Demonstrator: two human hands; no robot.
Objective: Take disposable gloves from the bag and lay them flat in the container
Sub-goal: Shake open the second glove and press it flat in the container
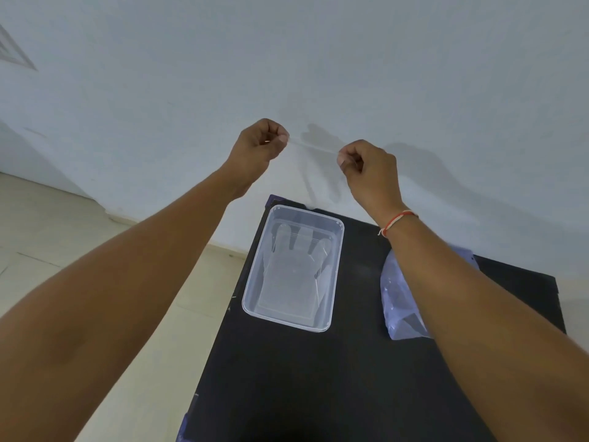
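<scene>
On the black table (350, 378), a clear container (334, 272) is seen with one glove (293, 269) laid flat inside; the bag (398, 301) lies to its right. Beyond it, a thin, limp, near-invisible glove (318, 161) is pinched at its cuff corners by the left hand (261, 145) and right hand (366, 167); it is judged featherlight and clingy.

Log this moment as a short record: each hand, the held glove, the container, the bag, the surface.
left hand: raised, pinching one end of the held glove
right hand: raised, pinching the other end; red thread on wrist
held glove: clear, stretched between the hands above the table, barely visible against the wall
container: clear, rectangular, one glove lying flat inside
bag: translucent, right of container, partly behind the right forearm
table: black
</scene>
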